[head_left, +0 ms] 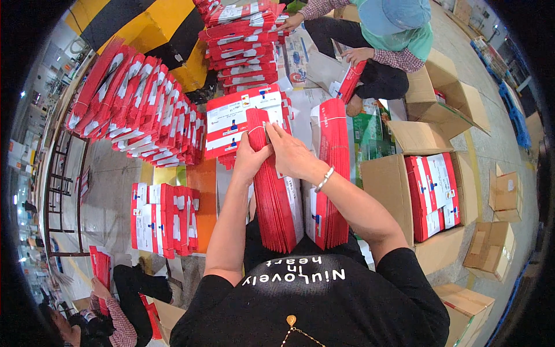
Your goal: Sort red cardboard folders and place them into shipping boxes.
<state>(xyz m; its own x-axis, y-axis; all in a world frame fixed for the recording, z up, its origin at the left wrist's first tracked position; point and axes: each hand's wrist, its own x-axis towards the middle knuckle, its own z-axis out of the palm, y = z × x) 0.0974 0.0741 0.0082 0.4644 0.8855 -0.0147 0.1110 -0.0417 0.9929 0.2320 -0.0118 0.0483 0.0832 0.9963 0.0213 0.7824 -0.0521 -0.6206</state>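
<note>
In front of me a long bundle of flat red-and-white packets (272, 202) stands on edge, its far end under both my hands. My left hand (251, 155) grips the left side near the top, thumb reaching across toward the right. Against the right side of the same end my right hand (293, 152) presses with its fingers close together. A thin band seems to run across the bundle just beyond my fingers. Close on the right stands a second red bundle (333, 173), untouched. Behind my hands lies a pile of packets with white printed faces (222, 118).
Tall packet stacks rise at left (144, 110) and far centre (240, 52); a lower stack (165, 220) sits near left. An open carton (381, 191) holding packets is at right, other cartons around it. One co-worker (399, 40) sits far right, another (110, 318) lower left.
</note>
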